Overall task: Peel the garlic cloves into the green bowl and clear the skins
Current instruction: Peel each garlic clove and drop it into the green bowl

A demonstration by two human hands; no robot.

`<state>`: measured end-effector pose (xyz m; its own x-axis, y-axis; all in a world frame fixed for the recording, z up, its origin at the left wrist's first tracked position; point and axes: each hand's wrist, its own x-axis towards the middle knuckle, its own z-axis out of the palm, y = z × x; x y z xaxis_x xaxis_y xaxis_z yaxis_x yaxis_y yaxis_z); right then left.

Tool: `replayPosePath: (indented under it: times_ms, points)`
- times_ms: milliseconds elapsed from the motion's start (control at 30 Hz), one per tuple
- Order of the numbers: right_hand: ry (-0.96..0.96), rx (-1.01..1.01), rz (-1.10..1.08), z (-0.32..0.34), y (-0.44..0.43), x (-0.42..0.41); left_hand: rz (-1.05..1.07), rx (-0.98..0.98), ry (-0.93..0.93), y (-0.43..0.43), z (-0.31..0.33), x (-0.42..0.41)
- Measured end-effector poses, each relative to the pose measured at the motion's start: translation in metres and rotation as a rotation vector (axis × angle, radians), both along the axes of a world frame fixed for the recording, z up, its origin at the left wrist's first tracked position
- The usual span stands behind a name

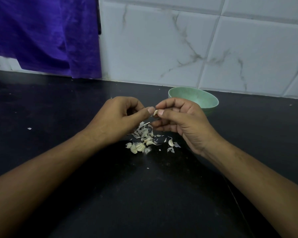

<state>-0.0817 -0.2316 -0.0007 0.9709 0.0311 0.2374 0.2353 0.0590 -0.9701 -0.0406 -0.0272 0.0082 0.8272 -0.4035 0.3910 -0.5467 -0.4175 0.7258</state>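
Now, on the black desk (pixel 144 194) the green bowl (pixel 193 97) sits just behind your right hand (pixel 184 121), so dropping the bare clove in should be a short reach. Both hands hover above the heap of skins (pixel 143 131) and the unpeeled cloves (pixel 138 147) beside it, your left hand (pixel 117 121) and right pinching one garlic clove (pixel 156 112) between thumb and fingertips. Hold the right pinch firm, catch the loose skin edge with your left thumbnail, and pull along the clove so scraps fall on the heap rather than scatter.
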Motion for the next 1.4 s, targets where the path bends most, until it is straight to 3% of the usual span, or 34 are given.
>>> replayPosePath:
  times_ms: [300,600,1200,1400]
  points:
    - [-0.004,-0.052,-0.046,-0.002,0.001,0.001,-0.041,-0.034,-0.056,-0.001,-0.001,0.003]
    - [-0.076,-0.100,-0.069,0.000,0.003,-0.002,-0.125,-0.121,0.127,0.000,-0.006,0.010]
    - [-0.066,-0.003,-0.131,-0.001,0.008,-0.002,-0.031,-0.097,-0.033,-0.005,-0.004,-0.001]
    - [-0.061,0.006,-0.138,-0.001,0.010,-0.004,-0.027,-0.179,0.048,-0.006,-0.005,0.001]
